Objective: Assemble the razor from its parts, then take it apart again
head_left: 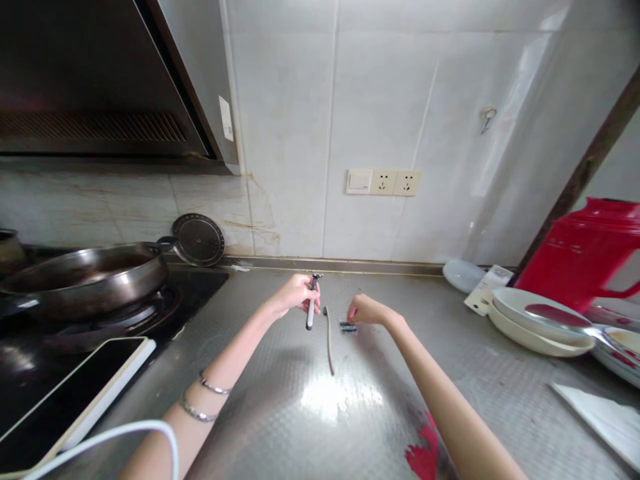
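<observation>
Clasped razor [311,315] in left grip [299,293]; had right grip [367,309] by dark pieces [349,328], couldn't tell closure; saw thin stick [329,341] between.

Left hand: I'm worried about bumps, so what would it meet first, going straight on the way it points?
Past its held tool, the left hand would probably meet the tiled wall or the ledge at its foot; depth is unclear.

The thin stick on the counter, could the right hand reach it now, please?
Probably yes: the right hand is close to the thin stick, nothing lies on it, and the small dark pieces nearby leave its upper end uncovered.
</observation>
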Tool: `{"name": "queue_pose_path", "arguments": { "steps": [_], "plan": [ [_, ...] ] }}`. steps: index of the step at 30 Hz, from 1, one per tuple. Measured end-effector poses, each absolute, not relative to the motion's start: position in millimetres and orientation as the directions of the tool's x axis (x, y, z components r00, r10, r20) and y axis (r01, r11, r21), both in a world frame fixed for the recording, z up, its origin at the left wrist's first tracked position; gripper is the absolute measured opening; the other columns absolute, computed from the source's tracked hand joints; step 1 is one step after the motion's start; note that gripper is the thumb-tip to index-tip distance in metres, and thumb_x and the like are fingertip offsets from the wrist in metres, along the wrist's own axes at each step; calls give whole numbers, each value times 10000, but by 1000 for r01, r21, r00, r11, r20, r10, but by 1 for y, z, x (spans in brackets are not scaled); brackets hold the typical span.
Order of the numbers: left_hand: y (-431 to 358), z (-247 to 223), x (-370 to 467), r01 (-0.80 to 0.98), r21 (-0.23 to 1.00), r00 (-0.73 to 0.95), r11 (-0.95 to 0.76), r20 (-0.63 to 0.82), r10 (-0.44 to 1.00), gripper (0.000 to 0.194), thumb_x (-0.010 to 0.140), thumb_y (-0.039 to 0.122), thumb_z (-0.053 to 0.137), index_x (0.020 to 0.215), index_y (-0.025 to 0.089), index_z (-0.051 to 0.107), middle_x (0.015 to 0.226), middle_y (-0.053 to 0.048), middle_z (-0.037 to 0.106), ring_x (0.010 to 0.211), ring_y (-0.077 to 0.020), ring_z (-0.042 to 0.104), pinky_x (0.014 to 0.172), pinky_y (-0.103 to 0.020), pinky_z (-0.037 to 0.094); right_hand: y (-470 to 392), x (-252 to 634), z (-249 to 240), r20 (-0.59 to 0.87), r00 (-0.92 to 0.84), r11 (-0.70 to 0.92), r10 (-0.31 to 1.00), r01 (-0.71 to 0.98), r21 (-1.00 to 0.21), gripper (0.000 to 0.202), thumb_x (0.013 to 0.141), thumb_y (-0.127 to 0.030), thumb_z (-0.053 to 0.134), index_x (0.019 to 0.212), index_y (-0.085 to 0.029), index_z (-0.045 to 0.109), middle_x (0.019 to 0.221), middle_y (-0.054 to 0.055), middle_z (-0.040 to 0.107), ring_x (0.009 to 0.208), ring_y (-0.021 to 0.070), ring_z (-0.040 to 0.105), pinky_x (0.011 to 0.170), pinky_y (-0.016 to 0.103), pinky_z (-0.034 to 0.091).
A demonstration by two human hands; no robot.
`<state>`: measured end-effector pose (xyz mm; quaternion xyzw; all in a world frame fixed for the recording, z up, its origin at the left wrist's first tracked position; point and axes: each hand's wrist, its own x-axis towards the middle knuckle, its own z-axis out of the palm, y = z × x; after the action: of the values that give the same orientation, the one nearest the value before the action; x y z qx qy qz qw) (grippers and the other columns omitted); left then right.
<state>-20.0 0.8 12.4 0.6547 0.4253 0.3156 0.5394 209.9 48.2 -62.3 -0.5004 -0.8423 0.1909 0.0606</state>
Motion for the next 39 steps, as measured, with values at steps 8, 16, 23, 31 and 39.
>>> {"name": "queue_pose_path", "arguments": {
  "steps": [8,16,23,31,39],
  "plan": [
    [2,11,-20,208,976,443,-61,-38,896,136,644,190,587,724,145,486,616,-22,607,541,-173,641,492,-250,470,50,209,-64,-84,-520,454,850,805,-383,256,588,-95,503,687,-165,728,659,15,692,640,135,612,529,172,387],
    [2,12,-20,218,974,442,-67,-37,896,105,653,170,551,732,141,487,625,-28,603,548,-176,642,489,-249,467,52,209,-69,-91,-501,445,860,826,-347,243,584,-102,515,692,-161,724,679,40,702,631,142,615,527,180,386],
    [2,12,-20,217,974,435,-66,-37,899,84,659,156,536,728,141,490,624,-28,602,554,-180,643,505,-268,480,54,209,-70,-94,-495,439,864,831,-341,226,586,-121,530,698,-156,723,677,47,698,606,135,604,504,179,360],
    [2,13,-19,210,976,430,-64,-33,902,70,668,144,531,724,139,489,618,-26,608,545,-178,641,509,-275,485,52,209,-69,-69,-513,452,855,804,-386,233,600,-116,515,708,-140,720,688,39,695,628,133,593,536,181,381],
    [3,12,-19,186,978,397,-94,13,918,99,692,168,570,728,140,482,656,-46,630,552,-173,643,491,-253,473,46,216,-46,68,-472,391,879,631,-670,178,640,-173,517,696,-116,676,625,34,661,530,116,549,461,193,392]
  ]
}}
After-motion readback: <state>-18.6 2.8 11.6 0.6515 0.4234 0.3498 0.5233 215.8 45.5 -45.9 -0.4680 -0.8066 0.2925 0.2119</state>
